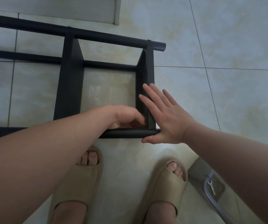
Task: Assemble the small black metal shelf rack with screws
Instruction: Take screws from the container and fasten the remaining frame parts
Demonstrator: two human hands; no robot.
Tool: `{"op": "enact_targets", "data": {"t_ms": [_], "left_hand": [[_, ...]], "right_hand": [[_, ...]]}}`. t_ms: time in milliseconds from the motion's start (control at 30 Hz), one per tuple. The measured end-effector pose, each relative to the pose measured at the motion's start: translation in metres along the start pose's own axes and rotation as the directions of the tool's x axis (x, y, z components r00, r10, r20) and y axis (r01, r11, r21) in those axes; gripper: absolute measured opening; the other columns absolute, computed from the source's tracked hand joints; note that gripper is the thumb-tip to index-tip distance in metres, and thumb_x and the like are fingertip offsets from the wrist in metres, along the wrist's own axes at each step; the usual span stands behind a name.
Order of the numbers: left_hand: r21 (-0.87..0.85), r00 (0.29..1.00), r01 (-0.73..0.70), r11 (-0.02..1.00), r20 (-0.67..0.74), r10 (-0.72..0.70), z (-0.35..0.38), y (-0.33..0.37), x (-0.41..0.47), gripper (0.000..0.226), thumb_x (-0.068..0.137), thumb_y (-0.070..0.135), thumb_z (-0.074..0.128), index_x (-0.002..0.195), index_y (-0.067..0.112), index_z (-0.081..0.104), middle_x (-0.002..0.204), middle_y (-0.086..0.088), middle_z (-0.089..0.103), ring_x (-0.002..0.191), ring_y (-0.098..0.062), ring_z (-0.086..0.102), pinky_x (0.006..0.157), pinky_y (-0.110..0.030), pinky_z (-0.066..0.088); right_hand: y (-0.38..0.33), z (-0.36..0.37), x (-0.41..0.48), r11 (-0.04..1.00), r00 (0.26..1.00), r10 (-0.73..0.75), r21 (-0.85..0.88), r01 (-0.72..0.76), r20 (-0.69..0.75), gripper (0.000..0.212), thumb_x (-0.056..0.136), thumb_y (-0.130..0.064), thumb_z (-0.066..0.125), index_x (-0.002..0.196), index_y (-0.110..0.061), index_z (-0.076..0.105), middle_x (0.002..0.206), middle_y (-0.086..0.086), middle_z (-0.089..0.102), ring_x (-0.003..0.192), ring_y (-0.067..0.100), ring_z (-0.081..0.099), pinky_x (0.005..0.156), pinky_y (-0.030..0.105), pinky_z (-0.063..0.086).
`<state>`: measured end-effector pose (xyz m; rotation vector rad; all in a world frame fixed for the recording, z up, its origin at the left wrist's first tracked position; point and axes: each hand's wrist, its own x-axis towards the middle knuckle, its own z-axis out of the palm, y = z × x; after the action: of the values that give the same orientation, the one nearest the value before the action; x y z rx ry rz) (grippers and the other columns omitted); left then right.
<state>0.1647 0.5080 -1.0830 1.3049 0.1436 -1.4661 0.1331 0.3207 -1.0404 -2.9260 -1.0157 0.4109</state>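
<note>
Outside, the right hand [167,120] lies flat, fingers straight, against the end panel [150,75] of the rack [69,88]. Inside that corner the left hand [125,118] curls, its hold unclear. Tile floor [227,97] spreads rightward.

Pale glossy floor tiles [227,38] with thin grey grout lines lie in soft light, meeting a white slatted panel [81,8] beyond.

Bare forearms [49,151]; beige open-toe slide sandals [165,189] on both feet
</note>
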Motion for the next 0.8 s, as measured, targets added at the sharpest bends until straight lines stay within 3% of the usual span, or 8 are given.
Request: {"op": "enact_targets", "data": {"t_ms": [100, 233, 367, 500, 667, 800], "left_hand": [[0.013, 1.000, -0.008, 1.000, 0.007, 0.008, 0.0008, -0.0002, 0.0000, 0.030, 0.090, 0.006, 0.054, 0.073, 0.012, 0.079, 0.086, -0.012, 0.074, 0.081, -0.025, 0.069, 0.085, -0.037, 0.053], [0.095, 0.996, -0.017, 0.995, -0.084, 0.025, 0.0027, 0.0013, -0.0002, 0.011, 0.090, 0.010, 0.064, 0.090, 0.006, 0.075, 0.090, -0.016, 0.074, 0.089, -0.032, 0.069, 0.095, -0.046, 0.052], [0.089, 0.998, 0.001, 0.996, -0.062, 0.004, 0.0035, 0.0012, -0.0011, 0.013, 0.091, 0.007, 0.059, 0.090, 0.007, 0.072, 0.087, -0.015, 0.071, 0.092, -0.032, 0.064, 0.093, -0.044, 0.048], [0.022, 1.000, 0.011, 1.000, -0.029, -0.010, 0.0021, 0.0016, -0.0019, 0.017, 0.091, 0.006, 0.055, 0.093, 0.006, 0.072, 0.101, -0.020, 0.067, 0.097, -0.033, 0.062, 0.098, -0.044, 0.046], [0.084, 0.997, -0.040, 0.996, -0.069, 0.046, 0.0043, 0.0026, -0.0011, 0.015, 0.092, 0.010, 0.059, 0.097, 0.004, 0.072, 0.092, -0.017, 0.073, 0.084, -0.029, 0.069, 0.084, -0.039, 0.055], [0.155, 0.993, -0.067, 0.986, -0.084, 0.081, 0.0034, 0.0018, 0.0006, 0.012, 0.091, 0.006, 0.060, 0.086, 0.009, 0.071, 0.076, -0.010, 0.073, 0.070, -0.024, 0.070, 0.070, -0.032, 0.054]], "right_hand": [[-0.0002, -0.0004, 0.0003, 1.000, 1.000, -0.001, -0.004, 0.001, 0.004, 0.122, 0.076, -0.091, 0.039, 0.161, -0.007, 0.016, 0.170, 0.012, -0.004, 0.157, 0.028, -0.009, 0.125, 0.056, 0.013], [-0.0004, -0.0008, 0.0005, 1.000, 1.000, 0.001, -0.005, -0.001, 0.021, 0.122, 0.076, -0.091, 0.038, 0.161, -0.008, 0.015, 0.169, 0.012, -0.007, 0.156, 0.027, -0.011, 0.125, 0.055, 0.012], [-0.0002, -0.0015, 0.0014, 1.000, 1.000, -0.004, 0.004, 0.004, 0.027, 0.120, 0.076, -0.091, 0.038, 0.160, -0.008, 0.020, 0.169, 0.013, -0.006, 0.156, 0.028, -0.011, 0.124, 0.056, 0.013], [0.0009, -0.0014, 0.0010, 1.000, 1.000, -0.010, 0.021, 0.010, 0.025, 0.117, 0.075, -0.091, 0.039, 0.158, -0.009, 0.027, 0.169, 0.013, -0.006, 0.156, 0.028, -0.011, 0.124, 0.056, 0.014], [0.0016, 0.0010, 0.0017, 0.999, 1.000, -0.023, 0.039, 0.023, 0.004, 0.114, 0.076, -0.091, 0.041, 0.155, -0.008, 0.032, 0.169, 0.015, -0.004, 0.156, 0.029, -0.009, 0.124, 0.057, 0.016], [0.0024, 0.0022, 0.0014, 0.999, 1.000, -0.028, 0.043, 0.029, -0.008, 0.114, 0.076, -0.091, 0.040, 0.154, -0.008, 0.034, 0.169, 0.015, -0.003, 0.157, 0.029, -0.008, 0.124, 0.057, 0.016]]}}
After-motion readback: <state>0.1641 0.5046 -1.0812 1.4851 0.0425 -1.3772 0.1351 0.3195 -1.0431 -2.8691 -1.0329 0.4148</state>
